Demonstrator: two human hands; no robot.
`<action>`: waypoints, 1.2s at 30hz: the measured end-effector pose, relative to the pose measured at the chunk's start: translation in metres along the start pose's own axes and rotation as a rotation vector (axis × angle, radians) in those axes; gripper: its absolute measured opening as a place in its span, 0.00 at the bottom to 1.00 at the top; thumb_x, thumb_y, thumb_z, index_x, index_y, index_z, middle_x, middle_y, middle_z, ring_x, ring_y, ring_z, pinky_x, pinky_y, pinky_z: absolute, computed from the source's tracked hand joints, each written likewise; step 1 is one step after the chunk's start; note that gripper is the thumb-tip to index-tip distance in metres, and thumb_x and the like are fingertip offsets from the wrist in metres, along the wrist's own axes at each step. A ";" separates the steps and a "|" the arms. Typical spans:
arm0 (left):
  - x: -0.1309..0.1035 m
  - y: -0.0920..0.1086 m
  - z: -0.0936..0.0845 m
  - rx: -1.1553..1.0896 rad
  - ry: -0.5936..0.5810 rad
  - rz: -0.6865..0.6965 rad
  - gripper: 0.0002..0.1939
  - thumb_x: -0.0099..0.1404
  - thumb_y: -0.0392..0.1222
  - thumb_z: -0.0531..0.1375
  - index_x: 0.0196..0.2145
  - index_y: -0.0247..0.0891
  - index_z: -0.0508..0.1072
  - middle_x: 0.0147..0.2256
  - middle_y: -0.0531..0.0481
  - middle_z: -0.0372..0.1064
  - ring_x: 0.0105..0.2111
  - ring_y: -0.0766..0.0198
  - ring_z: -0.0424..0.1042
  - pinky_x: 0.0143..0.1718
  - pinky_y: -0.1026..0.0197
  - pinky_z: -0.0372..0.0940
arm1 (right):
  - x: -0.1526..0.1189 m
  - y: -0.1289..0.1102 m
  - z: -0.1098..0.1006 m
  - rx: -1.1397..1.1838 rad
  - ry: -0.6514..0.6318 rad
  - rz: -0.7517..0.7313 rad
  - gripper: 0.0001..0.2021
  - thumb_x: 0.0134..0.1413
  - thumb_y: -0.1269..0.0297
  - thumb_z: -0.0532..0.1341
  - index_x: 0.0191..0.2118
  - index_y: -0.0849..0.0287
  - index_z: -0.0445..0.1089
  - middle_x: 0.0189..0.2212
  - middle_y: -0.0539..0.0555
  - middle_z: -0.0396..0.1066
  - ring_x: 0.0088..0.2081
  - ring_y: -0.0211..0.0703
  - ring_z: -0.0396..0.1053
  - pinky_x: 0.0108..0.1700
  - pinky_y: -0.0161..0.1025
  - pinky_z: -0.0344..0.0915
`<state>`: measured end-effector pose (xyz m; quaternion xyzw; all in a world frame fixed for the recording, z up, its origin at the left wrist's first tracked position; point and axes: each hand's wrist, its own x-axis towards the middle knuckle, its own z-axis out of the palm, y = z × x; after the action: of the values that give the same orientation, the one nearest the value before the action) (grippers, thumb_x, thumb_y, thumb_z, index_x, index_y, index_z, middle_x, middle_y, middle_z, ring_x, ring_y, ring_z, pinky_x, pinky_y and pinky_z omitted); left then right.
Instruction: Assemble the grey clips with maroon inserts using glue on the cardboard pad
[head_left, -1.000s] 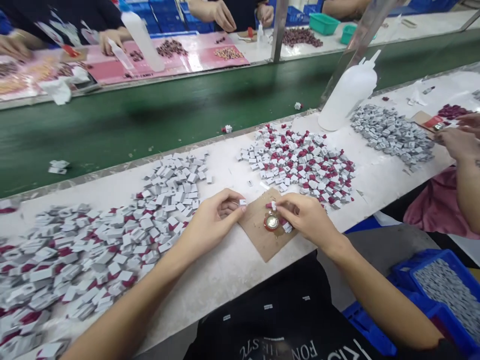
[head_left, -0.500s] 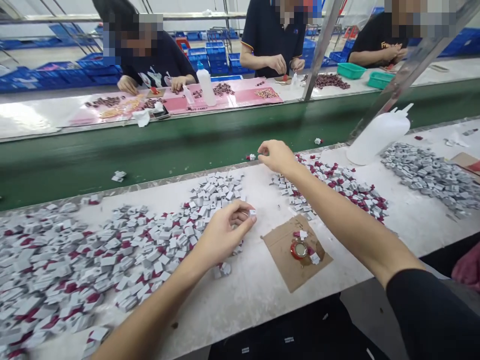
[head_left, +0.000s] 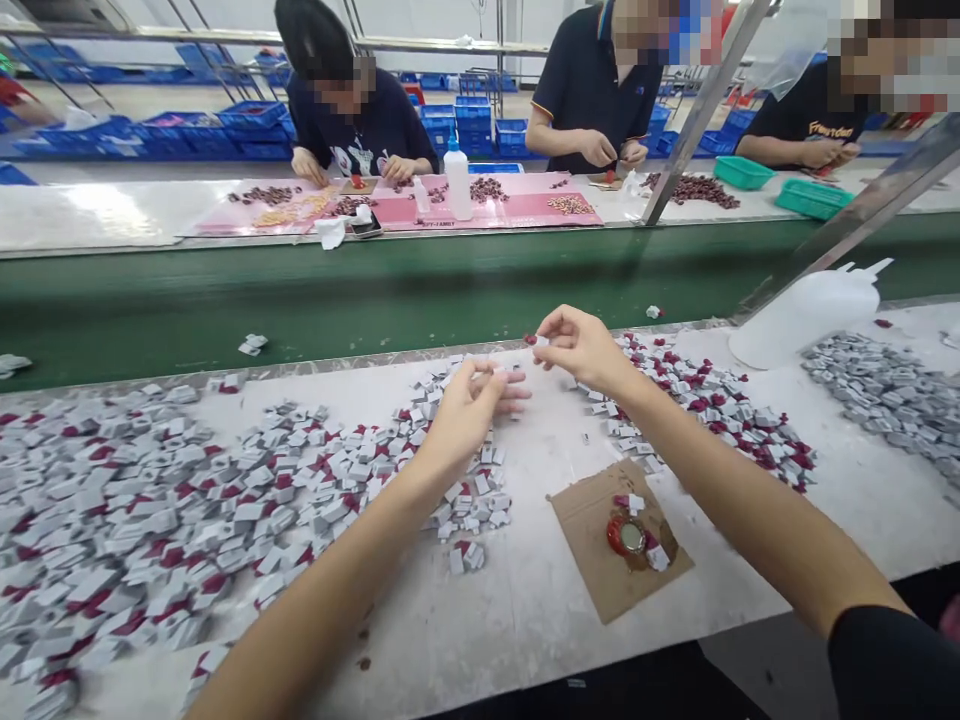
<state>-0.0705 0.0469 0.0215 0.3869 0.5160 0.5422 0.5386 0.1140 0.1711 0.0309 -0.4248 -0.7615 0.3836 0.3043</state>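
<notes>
A long white counter [head_left: 525, 600] runs across the front. On its left is a great big heap of gray and dark red blocks [head_left: 172, 520]. On its right is a smaller heap of white and dark red blocks [head_left: 716, 400]. A brown cardboard square [head_left: 589, 515] lies near the front edge. The left hand [head_left: 469, 415] is over the big heap's edge with some fingers stretched out, and I cannot tell if its grip has anything. The right hand [head_left: 585, 350] is near the counter's far edge. A red bottle cap [head_left: 631, 538] sits on the cardboard. Last is one tiny white and red block [head_left: 538, 341], pinched by the right grip at the fingertips, its red end poking out to the left
</notes>
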 end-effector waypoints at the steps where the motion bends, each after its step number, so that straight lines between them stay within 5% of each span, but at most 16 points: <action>1: 0.005 0.000 0.007 -0.041 0.004 0.007 0.12 0.78 0.47 0.67 0.48 0.42 0.67 0.50 0.40 0.85 0.42 0.60 0.87 0.49 0.53 0.80 | -0.018 0.000 -0.004 0.056 0.025 -0.044 0.09 0.62 0.63 0.71 0.44 0.55 0.72 0.39 0.53 0.81 0.34 0.43 0.80 0.38 0.41 0.79; 5: 0.016 -0.002 0.042 -0.099 -0.114 -0.008 0.11 0.79 0.44 0.67 0.48 0.42 0.67 0.47 0.43 0.86 0.42 0.59 0.87 0.50 0.52 0.80 | -0.085 -0.003 -0.019 0.027 0.176 -0.205 0.03 0.64 0.66 0.68 0.42 0.53 0.75 0.42 0.53 0.79 0.39 0.45 0.79 0.44 0.44 0.78; 9: 0.009 -0.009 0.071 -0.046 -0.262 -0.071 0.11 0.75 0.42 0.70 0.46 0.40 0.71 0.35 0.49 0.83 0.38 0.58 0.86 0.51 0.50 0.80 | -0.138 -0.010 -0.032 -0.121 0.241 -0.261 0.11 0.70 0.73 0.61 0.41 0.51 0.78 0.47 0.57 0.81 0.50 0.52 0.80 0.55 0.51 0.78; 16: -0.030 -0.006 0.095 0.206 -0.418 0.045 0.08 0.75 0.42 0.70 0.45 0.40 0.74 0.34 0.50 0.81 0.37 0.58 0.84 0.48 0.52 0.79 | -0.199 -0.006 -0.044 0.320 0.309 0.136 0.07 0.65 0.61 0.74 0.46 0.51 0.80 0.45 0.55 0.85 0.48 0.52 0.85 0.53 0.50 0.84; 20: -0.051 -0.006 0.096 0.264 -0.456 -0.001 0.08 0.76 0.44 0.69 0.45 0.40 0.75 0.37 0.47 0.83 0.37 0.57 0.84 0.47 0.52 0.81 | -0.231 -0.002 -0.043 0.344 0.326 0.163 0.04 0.65 0.60 0.76 0.42 0.52 0.84 0.42 0.55 0.86 0.46 0.53 0.85 0.51 0.51 0.85; 27: -0.067 -0.027 0.069 0.303 -0.327 -0.043 0.12 0.71 0.47 0.73 0.45 0.38 0.80 0.39 0.47 0.82 0.34 0.60 0.82 0.44 0.54 0.81 | -0.287 -0.005 -0.034 0.112 0.341 0.100 0.05 0.72 0.69 0.71 0.45 0.49 0.84 0.44 0.55 0.87 0.47 0.54 0.86 0.48 0.51 0.84; 36: -0.073 -0.041 0.069 0.333 -0.379 -0.036 0.11 0.71 0.47 0.72 0.46 0.40 0.80 0.38 0.48 0.82 0.33 0.60 0.81 0.39 0.56 0.80 | -0.292 -0.001 -0.023 -0.032 0.317 -0.046 0.10 0.73 0.76 0.68 0.47 0.51 0.80 0.45 0.55 0.87 0.50 0.53 0.86 0.54 0.50 0.84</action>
<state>0.0129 -0.0202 0.0028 0.5558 0.4948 0.3578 0.5641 0.2646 -0.0784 0.0036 -0.4672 -0.7195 0.2923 0.4226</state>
